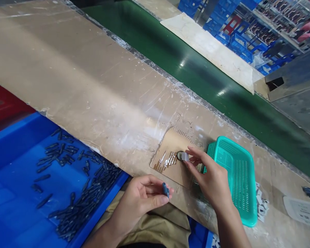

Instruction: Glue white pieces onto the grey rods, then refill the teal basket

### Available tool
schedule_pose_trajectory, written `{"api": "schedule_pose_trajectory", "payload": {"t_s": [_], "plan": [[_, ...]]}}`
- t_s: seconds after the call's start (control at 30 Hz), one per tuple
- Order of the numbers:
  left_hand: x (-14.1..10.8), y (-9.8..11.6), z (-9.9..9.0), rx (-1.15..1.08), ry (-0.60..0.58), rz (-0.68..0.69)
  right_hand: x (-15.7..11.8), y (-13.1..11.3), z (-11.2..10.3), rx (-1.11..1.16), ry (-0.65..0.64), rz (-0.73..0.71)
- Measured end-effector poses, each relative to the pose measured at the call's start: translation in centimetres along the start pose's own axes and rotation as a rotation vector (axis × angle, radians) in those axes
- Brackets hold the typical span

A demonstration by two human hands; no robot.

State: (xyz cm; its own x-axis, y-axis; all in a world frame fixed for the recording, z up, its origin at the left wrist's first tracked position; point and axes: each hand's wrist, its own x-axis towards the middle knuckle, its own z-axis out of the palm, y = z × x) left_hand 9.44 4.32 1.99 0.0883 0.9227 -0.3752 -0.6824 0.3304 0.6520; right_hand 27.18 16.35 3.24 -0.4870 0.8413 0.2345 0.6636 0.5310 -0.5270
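My left hand (150, 194) pinches a small dark blue plastic part (165, 189) between thumb and fingers, above the table's near edge. Between the thumb and fingertips of my right hand (209, 172) is a small pale grey square piece (185, 156). That piece touches or overlaps a small round dark-rimmed cap (179, 155) on a torn cardboard sheet (170, 144); the exact contact cannot be made out. Shiny brown streaks mark the cardboard left of the cap. Many dark elongated parts (90, 193) lie in a blue bin (12, 193) to the left of my left hand.
A green perforated basket (253, 193) stands right of my right hand, with small white pieces (262, 205) beside it. Beyond the worn tabletop (93, 86) runs a green conveyor belt (170, 51). At the right lie a labelled plastic sheet (302, 210) and a dark part (309, 192).
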Motion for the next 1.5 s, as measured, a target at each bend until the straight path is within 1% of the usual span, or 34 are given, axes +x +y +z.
{"api": "schedule_pose_trajectory", "payload": {"t_s": [0.1, 0.27, 0.37, 0.47, 0.6, 0.77, 0.93, 1.03, 1.1, 1.13, 1.2, 1.27, 1.33, 1.4, 1.43, 1.5], "plan": [[0.0, 0.0, 0.1, 0.0, 0.034, 0.002, 0.0, 0.0, 0.0, 0.002, 0.0, 0.003], [0.2, 0.2, 0.2, 0.024, 0.039, -0.007, 0.0, 0.0, 0.0, 0.0, -0.004, -0.004], [0.1, 0.2, 0.2, 0.031, 0.029, -0.035, 0.0, 0.0, -0.1, -0.008, -0.003, 0.004], [0.1, 0.1, 0.0, 0.011, 0.004, -0.034, -0.1, 0.0, -0.1, -0.009, -0.005, 0.006], [0.2, 0.0, 0.0, -0.03, 0.008, -0.039, 0.0, -0.1, -0.1, 0.015, -0.006, 0.008], [0.2, 0.4, 0.5, -0.172, 0.021, -0.09, -0.3, 0.1, -0.3, 0.145, 0.061, 0.049], [0.0, 0.6, 1.2, -0.289, -0.058, -0.144, -0.7, 0.2, -0.7, 0.302, 0.126, 0.075], [0.2, 0.2, 1.9, -0.277, -0.071, -0.116, -1.0, -0.6, -1.2, 0.399, 0.171, 0.107], [0.6, -0.4, 2.5, -0.223, -0.018, -0.019, -1.4, -1.4, -1.7, 0.478, 0.174, 0.13], [0.7, -0.8, 2.8, -0.177, 0.024, 0.059, -1.7, -1.8, -1.9, 0.512, 0.168, 0.139], [1.0, -1.6, 3.2, -0.021, 0.118, 0.282, -2.5, -2.8, -2.4, 0.551, 0.153, 0.143], [1.2, -2.3, 3.3, 0.22, 0.189, 0.575, -3.4, -3.7, -2.8, 0.551, 0.137, 0.134], [1.3, -2.7, 3.1, 0.487, 0.209, 0.867, -4.1, -4.6, -3.1, 0.525, 0.114, 0.104], [1.3, -2.8, 2.9, 0.678, 0.198, 1.079, -4.5, -5.1, -3.3, 0.494, 0.098, 0.074], [1.3, -2.8, 2.8, 0.734, 0.191, 1.15, -4.7, -5.3, -3.4, 0.482, 0.096, 0.066], [1.4, -2.7, 2.7, 0.791, 0.17, 1.234, -4.9, -5.4, -3.5, 0.473, 0.102, 0.069]]}}
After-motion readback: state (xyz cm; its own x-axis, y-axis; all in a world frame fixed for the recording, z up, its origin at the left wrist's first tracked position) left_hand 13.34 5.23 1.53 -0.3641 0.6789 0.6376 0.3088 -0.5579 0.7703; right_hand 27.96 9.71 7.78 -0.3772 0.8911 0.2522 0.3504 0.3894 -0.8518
